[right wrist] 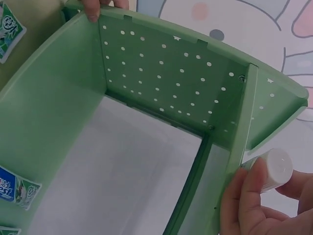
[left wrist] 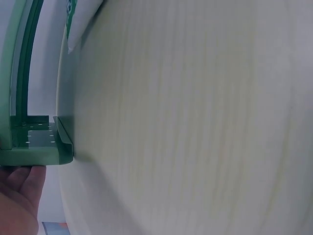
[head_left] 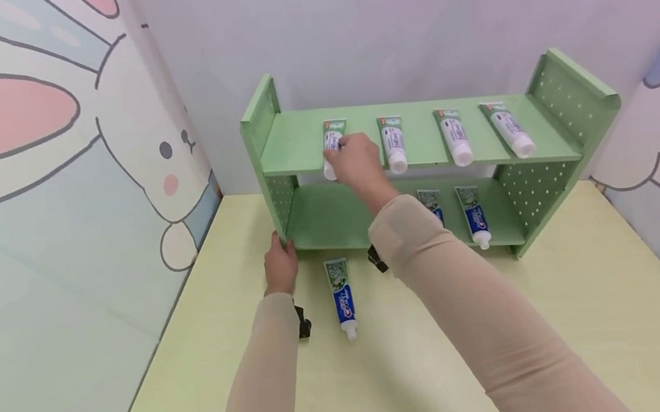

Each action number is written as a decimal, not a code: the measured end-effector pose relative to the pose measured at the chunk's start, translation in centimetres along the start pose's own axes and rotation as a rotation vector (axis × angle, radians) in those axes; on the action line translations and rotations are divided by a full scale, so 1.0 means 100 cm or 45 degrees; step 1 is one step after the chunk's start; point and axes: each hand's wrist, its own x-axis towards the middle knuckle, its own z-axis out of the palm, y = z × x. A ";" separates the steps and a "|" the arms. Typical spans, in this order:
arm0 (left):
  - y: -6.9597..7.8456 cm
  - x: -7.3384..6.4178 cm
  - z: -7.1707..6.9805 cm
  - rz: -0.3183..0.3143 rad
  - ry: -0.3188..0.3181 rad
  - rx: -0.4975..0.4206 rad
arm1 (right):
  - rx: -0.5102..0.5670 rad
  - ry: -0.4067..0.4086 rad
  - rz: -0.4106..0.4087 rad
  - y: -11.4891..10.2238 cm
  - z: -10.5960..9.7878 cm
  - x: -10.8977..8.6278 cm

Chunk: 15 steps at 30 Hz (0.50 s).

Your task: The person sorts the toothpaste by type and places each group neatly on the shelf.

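My right hand (head_left: 357, 160) holds a white toothpaste tube (head_left: 331, 137) with a green end at the left of the upper tier of a green two-tier shelf (head_left: 325, 215). In the right wrist view its white cap (right wrist: 280, 166) shows between thumb and fingers, at the tier's front edge. Down at the shelf's left side panel (right wrist: 171, 73), my left hand (head_left: 281, 266) grips the lower front edge, thumb on the inner side. A blue-and-green toothpaste tube (head_left: 341, 296) lies on the table in front of the shelf, cap toward me.
Three more white tubes (head_left: 394, 144) lie spaced along the upper tier, caps at the front edge. On the lower tier are blue-and-green tubes (head_left: 473, 214), one partly hidden by my right sleeve (head_left: 476, 298). The pale wooden table (head_left: 203, 386) meets walls with rabbit drawings (head_left: 152, 153).
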 end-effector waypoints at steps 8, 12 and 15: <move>-0.001 0.000 0.000 -0.009 -0.017 -0.008 | 0.148 0.019 0.013 0.007 0.001 0.001; 0.001 0.000 -0.001 -0.003 -0.013 -0.006 | 0.181 0.016 -0.012 0.012 -0.001 0.000; 0.002 0.000 -0.001 -0.007 -0.008 -0.001 | 0.180 0.012 -0.029 0.014 -0.003 -0.003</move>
